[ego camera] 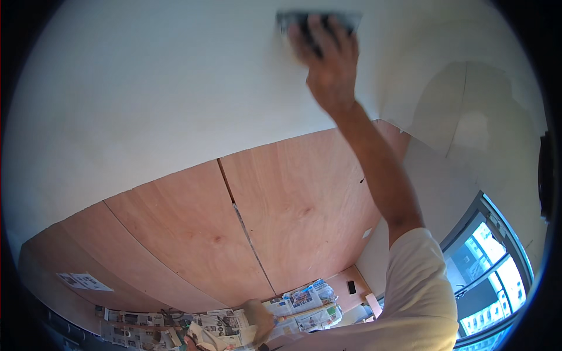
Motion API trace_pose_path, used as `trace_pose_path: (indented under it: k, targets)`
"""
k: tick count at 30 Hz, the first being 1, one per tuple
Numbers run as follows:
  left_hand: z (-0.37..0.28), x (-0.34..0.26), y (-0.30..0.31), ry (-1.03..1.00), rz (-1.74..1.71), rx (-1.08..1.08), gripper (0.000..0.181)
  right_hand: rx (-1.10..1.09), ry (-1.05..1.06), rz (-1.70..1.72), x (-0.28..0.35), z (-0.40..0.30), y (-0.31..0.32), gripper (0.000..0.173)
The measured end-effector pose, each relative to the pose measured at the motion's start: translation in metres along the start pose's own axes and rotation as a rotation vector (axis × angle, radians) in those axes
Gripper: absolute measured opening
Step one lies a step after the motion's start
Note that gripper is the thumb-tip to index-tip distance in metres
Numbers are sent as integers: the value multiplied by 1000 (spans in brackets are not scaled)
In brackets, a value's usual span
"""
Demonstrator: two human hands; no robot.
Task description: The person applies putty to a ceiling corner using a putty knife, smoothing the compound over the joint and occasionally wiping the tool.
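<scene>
My right hand (331, 66) is raised high, gripping a dark, flat rectangular hand tool (318, 19). The tool lies against the white plastered surface (175, 87) above the plywood panels; motion blur hides its exact kind. Low in view, a blurred hand-like shape (259, 320) hangs over newspaper sheets (219, 322); I cannot tell whether it is my left hand. Beside it, fingertips (190, 344) show at the bottom edge next to a crumpled beige sheet (205, 338). Whose fingers these are is unclear.
Tall plywood panels (298, 210) stand below the white surface. More newspaper (307, 302) covers the ledge at their foot, near a dark phone (351, 287). Printed papers (85, 281) are on the left panel. At right are a patchy wall (478, 96) and a framed window (487, 263).
</scene>
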State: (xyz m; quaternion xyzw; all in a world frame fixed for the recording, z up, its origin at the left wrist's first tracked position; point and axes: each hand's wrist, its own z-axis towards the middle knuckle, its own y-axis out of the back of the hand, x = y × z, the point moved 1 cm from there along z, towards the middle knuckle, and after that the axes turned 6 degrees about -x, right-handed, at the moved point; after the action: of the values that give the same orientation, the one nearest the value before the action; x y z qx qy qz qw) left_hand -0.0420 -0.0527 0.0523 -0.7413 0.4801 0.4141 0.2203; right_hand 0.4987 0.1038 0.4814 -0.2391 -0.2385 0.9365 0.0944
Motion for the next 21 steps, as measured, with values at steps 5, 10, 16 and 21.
trace_pose_path:
  k: [5,10,16,21]
  targets:
    - [31,19,6,-145,29,10,71,458,-114,165,55,-120,54,58]
    - [37,25,9,-193,31,6,66,511,-124,194,61,-95,84,54]
    - [37,27,8,-216,40,17,60,-18,-1,-11,1,32,46,52]
    - [33,30,11,-212,34,5,56,-63,-1,-57,-6,54,19,52]
